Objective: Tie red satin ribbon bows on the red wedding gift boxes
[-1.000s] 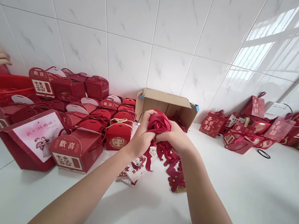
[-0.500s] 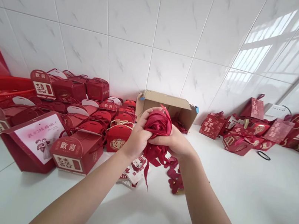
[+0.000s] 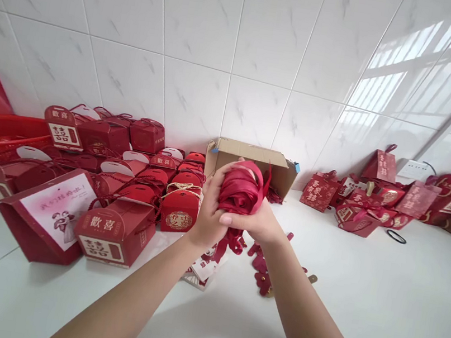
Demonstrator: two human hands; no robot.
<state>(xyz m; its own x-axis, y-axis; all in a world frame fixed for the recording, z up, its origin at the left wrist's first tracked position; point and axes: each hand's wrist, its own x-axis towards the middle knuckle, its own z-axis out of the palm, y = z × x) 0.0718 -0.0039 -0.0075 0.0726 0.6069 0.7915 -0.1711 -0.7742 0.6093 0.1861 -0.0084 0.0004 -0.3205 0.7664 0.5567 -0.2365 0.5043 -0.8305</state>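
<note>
Between my two hands is a bundle of dark red satin ribbon (image 3: 243, 188), loosely coiled, with loops hanging below. My left hand (image 3: 211, 212) wraps around its left side, the fingers behind it. My right hand (image 3: 257, 222) cups it from the right and below, the thumb laid across toward my left hand. Under the bundle lie white and red printed cards (image 3: 204, 267) on the white table (image 3: 223, 327). Small red flower-shaped pieces (image 3: 263, 282) lie by my right forearm. Behind my hands an open cardboard box (image 3: 253, 152) lies on its side with dark red material inside.
Rows of red gift boxes (image 3: 114, 231) fill the left, beside a red plastic basket (image 3: 6, 128). More small red boxes and bags (image 3: 358, 217) stand at the right near a white power strip (image 3: 412, 169). A black ring (image 3: 396, 236) lies there. The tiled wall (image 3: 202, 13) rises behind.
The ribbon bundle has turned in my hands, so its coiled loops now face up and the long hanging tail no longer shows. My right hand has shifted lower around it.
</note>
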